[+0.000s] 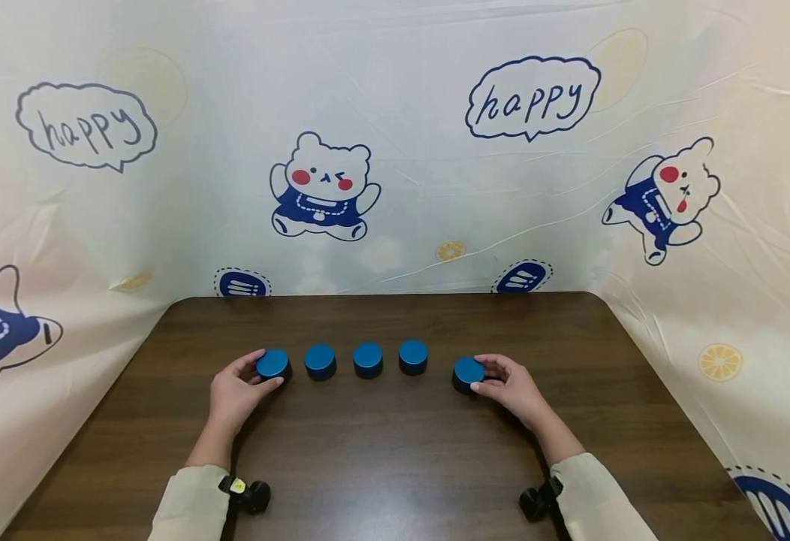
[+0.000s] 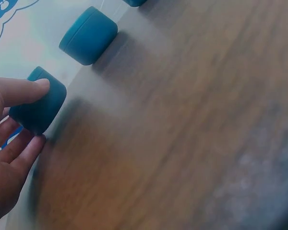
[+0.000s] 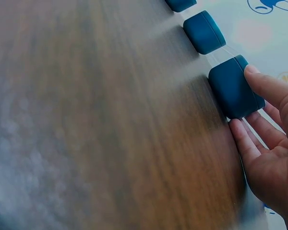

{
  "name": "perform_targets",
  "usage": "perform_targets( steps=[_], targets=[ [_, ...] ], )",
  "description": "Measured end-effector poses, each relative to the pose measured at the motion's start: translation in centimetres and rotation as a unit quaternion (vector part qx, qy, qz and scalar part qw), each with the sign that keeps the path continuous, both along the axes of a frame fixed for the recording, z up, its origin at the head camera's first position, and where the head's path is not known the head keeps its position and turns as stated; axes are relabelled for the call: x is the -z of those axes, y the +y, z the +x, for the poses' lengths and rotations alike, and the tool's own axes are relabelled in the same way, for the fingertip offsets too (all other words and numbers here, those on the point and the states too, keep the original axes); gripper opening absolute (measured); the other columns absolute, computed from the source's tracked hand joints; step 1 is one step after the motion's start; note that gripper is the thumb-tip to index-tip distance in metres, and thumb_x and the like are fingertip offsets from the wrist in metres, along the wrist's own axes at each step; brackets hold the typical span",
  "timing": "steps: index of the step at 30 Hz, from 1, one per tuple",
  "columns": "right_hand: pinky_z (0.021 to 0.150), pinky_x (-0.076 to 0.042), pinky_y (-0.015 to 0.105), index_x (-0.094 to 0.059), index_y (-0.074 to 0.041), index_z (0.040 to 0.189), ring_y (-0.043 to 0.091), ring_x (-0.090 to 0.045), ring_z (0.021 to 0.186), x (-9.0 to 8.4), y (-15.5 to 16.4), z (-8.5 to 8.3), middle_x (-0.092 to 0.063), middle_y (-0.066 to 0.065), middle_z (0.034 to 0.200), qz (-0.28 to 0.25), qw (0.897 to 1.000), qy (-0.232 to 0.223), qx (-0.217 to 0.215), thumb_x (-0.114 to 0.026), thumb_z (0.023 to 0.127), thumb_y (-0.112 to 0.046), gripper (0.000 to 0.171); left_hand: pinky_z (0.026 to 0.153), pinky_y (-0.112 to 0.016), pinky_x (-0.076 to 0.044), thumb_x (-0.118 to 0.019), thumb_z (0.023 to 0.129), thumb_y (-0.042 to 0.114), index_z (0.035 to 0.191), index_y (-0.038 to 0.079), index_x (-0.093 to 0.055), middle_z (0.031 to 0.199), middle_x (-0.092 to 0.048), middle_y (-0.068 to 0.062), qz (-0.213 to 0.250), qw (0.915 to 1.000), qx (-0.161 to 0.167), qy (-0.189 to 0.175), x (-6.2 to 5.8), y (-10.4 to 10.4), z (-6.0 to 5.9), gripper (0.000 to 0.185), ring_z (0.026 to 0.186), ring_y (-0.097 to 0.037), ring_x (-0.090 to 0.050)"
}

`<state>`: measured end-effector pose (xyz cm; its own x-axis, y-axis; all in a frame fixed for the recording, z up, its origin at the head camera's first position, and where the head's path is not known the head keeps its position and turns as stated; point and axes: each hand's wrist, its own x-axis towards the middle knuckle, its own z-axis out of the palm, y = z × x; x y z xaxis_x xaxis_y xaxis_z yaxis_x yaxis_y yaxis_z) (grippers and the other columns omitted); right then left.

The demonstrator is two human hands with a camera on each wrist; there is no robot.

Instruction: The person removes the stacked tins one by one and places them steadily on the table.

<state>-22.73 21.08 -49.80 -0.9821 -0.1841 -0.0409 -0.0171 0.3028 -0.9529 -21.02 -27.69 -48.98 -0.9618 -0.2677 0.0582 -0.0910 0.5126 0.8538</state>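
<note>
Several blue round pucks stand in a row on the dark wooden table (image 1: pixel 395 458). My left hand (image 1: pixel 266 370) grips the leftmost puck (image 1: pixel 273 363) between thumb and fingers; the left wrist view shows that hand (image 2: pixel 42 111) curled round the same puck (image 2: pixel 38 108). My right hand (image 1: pixel 477 373) grips the rightmost puck (image 1: pixel 468 371), which sits slightly nearer to me than the row. The right wrist view shows the fingers (image 3: pixel 269 88) and thumb pinching this puck (image 3: pixel 235 93). Three middle pucks (image 1: pixel 368 358) stand untouched.
A cloth backdrop (image 1: pixel 395 150) printed with bears and "happy" bubbles walls in the table at the back and both sides. Neighbouring pucks (image 2: pixel 89 36) (image 3: pixel 204 31) stand close beside the held ones. Bare wood lies between me and the row.
</note>
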Motion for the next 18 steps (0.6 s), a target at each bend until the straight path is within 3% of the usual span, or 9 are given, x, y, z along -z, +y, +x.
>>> perform_targets(
  steps=[11, 18],
  targets=[
    [0.096, -0.050, 0.040, -0.058, -0.008, 0.131, 0.029, -0.056, 0.118, -0.35, -0.21, 0.17, -0.059, 0.014, 0.129, -0.003, 1.000, 0.002, -0.001, -0.079, 0.083, -0.016, 0.053, 0.099, -0.046, -0.046, -0.080, 0.083, 0.018, 0.140, 0.004, -0.051, 0.141, -0.048, -0.026, -0.018, 0.9998, -0.002, -0.011, 0.07, -0.26, -0.23, 0.066, 0.123, -0.040, -0.053],
    [0.097, -0.050, 0.039, -0.058, -0.008, 0.131, 0.029, -0.055, 0.119, -0.36, -0.17, 0.29, -0.058, 0.015, 0.130, -0.004, 1.000, 0.002, -0.001, -0.079, 0.083, -0.015, 0.053, 0.101, -0.045, -0.044, -0.080, 0.083, 0.023, 0.143, 0.004, -0.046, 0.143, -0.045, -0.024, 0.001, 0.9999, 0.003, -0.015, -0.04, -0.31, -0.32, 0.072, 0.126, -0.037, -0.050]
  ],
)
